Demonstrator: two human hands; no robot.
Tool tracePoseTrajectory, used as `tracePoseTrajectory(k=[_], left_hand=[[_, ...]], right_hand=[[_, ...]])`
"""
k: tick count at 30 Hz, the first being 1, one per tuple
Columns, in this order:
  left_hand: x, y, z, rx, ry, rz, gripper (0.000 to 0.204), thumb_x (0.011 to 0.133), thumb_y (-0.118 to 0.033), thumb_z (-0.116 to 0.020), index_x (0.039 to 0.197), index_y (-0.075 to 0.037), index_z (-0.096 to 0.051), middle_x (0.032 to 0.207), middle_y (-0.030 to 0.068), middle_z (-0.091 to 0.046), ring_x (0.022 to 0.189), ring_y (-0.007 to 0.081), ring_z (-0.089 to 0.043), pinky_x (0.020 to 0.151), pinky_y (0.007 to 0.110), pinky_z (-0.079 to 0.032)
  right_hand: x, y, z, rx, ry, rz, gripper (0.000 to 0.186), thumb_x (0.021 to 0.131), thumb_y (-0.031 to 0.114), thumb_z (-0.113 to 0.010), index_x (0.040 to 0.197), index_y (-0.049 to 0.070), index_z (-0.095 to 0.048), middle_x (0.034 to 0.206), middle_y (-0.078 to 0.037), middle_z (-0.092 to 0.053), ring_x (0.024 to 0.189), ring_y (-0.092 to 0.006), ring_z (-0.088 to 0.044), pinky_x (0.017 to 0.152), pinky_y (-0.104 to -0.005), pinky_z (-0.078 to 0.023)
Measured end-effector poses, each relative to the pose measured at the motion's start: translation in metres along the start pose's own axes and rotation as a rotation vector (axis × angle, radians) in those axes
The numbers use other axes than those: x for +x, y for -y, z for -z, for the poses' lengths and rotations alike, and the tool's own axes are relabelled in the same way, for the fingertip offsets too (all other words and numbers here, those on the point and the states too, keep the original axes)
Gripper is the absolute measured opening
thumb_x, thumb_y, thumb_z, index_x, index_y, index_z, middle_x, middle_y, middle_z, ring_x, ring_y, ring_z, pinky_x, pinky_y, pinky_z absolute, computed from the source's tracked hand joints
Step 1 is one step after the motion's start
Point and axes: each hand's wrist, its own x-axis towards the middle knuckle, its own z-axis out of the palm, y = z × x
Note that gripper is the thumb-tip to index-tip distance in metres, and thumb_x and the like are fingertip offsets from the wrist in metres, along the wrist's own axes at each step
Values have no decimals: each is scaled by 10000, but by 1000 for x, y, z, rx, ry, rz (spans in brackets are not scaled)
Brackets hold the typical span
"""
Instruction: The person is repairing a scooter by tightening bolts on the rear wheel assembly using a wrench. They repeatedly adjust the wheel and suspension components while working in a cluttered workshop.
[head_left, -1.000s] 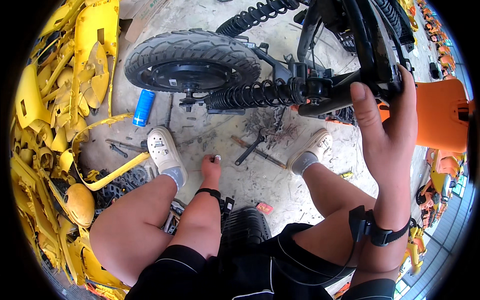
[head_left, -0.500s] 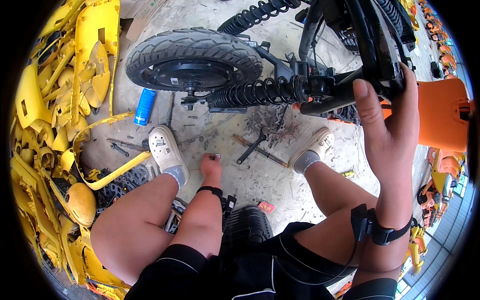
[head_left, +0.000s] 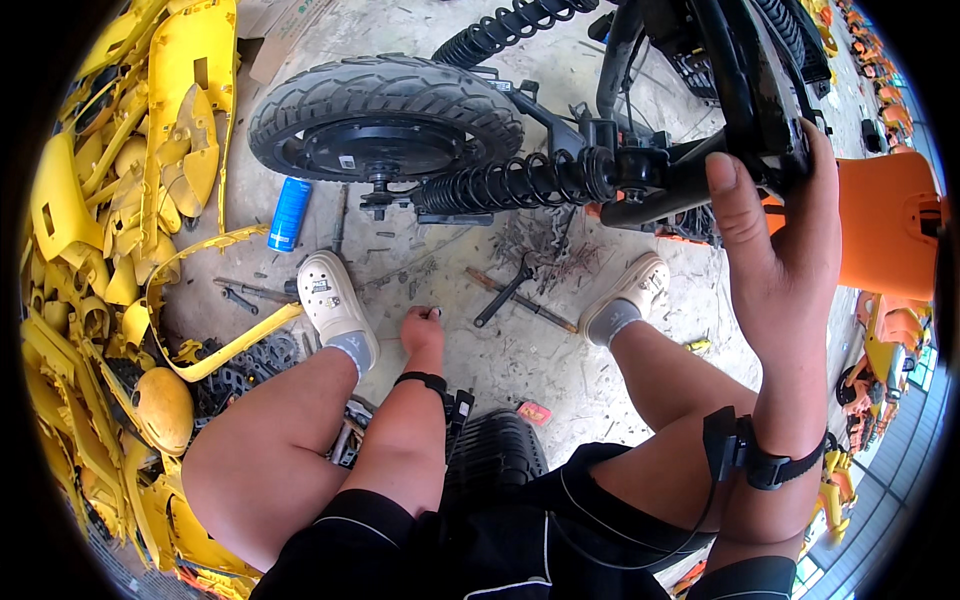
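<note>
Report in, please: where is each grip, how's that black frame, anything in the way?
Right grip against black frame. Left grip curled low, contents unclear. Wheel attached. Wrench and rod crossed on floor.

Fisheye view from the head, facing down, legs [head_left: 270, 440] near

Green characters [head_left: 308, 14] are marking the cardboard [head_left: 280, 55], unreadably small print [head_left: 281, 240] the blue can [head_left: 290, 213], a white label [head_left: 347, 161] the wheel hub [head_left: 400, 145].

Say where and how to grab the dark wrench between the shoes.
The dark wrench is probably best pinched by its near handle end, from above on the near side: that slim end lies nearest, clear of the brown rod the shaft crosses.
</note>
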Motion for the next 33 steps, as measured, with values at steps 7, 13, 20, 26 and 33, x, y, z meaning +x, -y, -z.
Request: tracePoseTrajectory(k=[7, 13, 20, 26, 33], left_hand=[[0, -1, 0, -53, 19, 19, 204, 868, -228, -780, 979, -76, -703, 884, 128, -756, 828, 312, -728, 732, 413, -543], [2, 3, -3, -67, 23, -2, 184, 875, -201, -766, 985, -73, -693, 895, 121, -754, 825, 295, -728, 733, 405, -543], [0, -3, -3, -55, 33, 4, 173, 872, -186, -766, 985, -80, -688, 896, 115, -751, 828, 301, -724, 731, 410, -541], [1, 1, -2, -32, 37, 20, 176, 872, -186, -766, 985, -76, -688, 899, 116, -750, 831, 302, -721, 732, 412, -542], [0, 3, 0, -51, 33, 28, 200, 874, -188, -766, 1006, -67, -676, 911, 118, -744, 837, 311, -718, 738, 414, -545]], right_hand=[[0, -4, 0, -28, -9, 32, 557, 974, 308, -722, 1366, -7, -483, 1024, -82, -703, 942, -134, -658, 826, -270, -525], [0, -2, 0, -35, -11, 31, 573, 973, 325, -722, 1369, -10, -479, 1030, -88, -704, 947, -139, -660, 828, -272, -528], [-2, -8, 0, -57, -37, 35, 592, 970, 337, -724, 1378, -12, -475, 1039, -91, -706, 958, -145, -662, 833, -280, -530], [0, -6, 0, -71, -27, 50, 588, 969, 331, -726, 1373, -17, -479, 1040, -91, -707, 959, -147, -660, 842, -282, -526], [1, -3, 0, -42, -9, 47, 571, 973, 314, -724, 1367, -20, -480, 1041, -90, -706, 962, -141, -656, 852, -277, -518]])
